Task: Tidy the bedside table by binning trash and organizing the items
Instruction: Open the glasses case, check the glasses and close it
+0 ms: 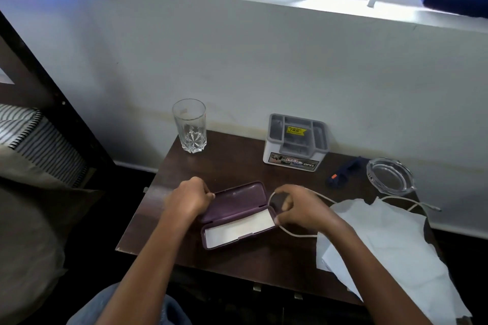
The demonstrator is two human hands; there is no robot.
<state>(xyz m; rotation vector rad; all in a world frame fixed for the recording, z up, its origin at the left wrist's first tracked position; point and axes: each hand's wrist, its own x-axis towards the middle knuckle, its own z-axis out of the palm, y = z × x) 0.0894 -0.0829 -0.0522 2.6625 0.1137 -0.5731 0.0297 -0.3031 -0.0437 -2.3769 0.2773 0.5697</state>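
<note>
Two hands, left (188, 196) on open purple case (237, 215), right (301, 210) pinching white cable (295, 234)

The open purple case (235, 215) is lying in the middle of the tabletop (237, 166) and blocking the centre. Free room is staying between the glass (189, 126) and the grey organizer (295, 140) at the back. On the right, the white paper (383, 245), the cable (330, 199), the ashtray (390, 176) and a small dark blue object (343, 173) are crowding the way
</note>
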